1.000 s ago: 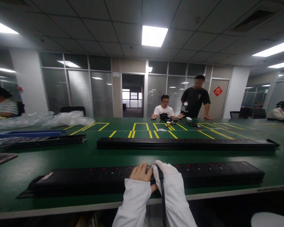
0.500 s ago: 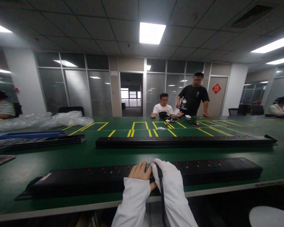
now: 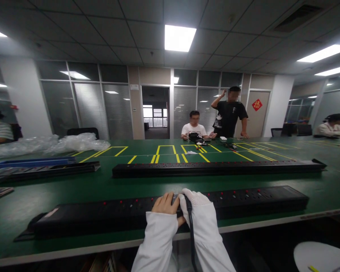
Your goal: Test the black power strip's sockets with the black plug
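Note:
A long black power strip [image 3: 93,217] with a row of small red lights or buttons lies along the near edge of the green table. My bare left hand [image 3: 166,203] grips its middle, fingers over the top and thumb at the front side. Right beside it, my right hand [image 3: 197,198], in a white glove, is closed around a black cable [image 3: 191,230] over the strip's top. The cable runs down past the sleeve and off the lower edge. Its end is hidden under the gloved hand, so I cannot see whether a plug sits in a socket.
Parallel behind lies a second black power strip [image 3: 215,169]. Clear plastic wrap [image 3: 79,142], a blue rail [image 3: 31,162] and dark rails [image 3: 56,170] lie at left. Two people are across the table [image 3: 147,183] near small electronic parts; others sit at both sides. A white stool [image 3: 320,257] stands lower right.
The view has shifted slightly. My hands keep the same hold on the strip and the cable. The standing person across the table has raised one hand to the head.

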Available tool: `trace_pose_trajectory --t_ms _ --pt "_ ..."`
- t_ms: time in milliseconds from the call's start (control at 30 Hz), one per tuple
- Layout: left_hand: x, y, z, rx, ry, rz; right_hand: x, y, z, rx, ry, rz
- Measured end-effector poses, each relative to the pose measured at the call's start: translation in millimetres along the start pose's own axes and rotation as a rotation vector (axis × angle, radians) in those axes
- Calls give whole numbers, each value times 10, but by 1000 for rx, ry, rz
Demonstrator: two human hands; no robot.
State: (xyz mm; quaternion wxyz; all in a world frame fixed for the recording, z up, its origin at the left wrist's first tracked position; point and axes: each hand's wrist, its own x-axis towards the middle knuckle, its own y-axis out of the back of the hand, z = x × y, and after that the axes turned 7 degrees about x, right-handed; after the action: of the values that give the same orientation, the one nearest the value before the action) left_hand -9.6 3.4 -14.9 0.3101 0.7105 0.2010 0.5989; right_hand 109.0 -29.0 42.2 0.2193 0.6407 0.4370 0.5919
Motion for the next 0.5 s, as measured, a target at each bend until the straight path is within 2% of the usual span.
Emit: trace_pose_trajectory --t_ms 500 --pt "4 -13 -17 10 -22 -42 -17 65 3 17 23 0"
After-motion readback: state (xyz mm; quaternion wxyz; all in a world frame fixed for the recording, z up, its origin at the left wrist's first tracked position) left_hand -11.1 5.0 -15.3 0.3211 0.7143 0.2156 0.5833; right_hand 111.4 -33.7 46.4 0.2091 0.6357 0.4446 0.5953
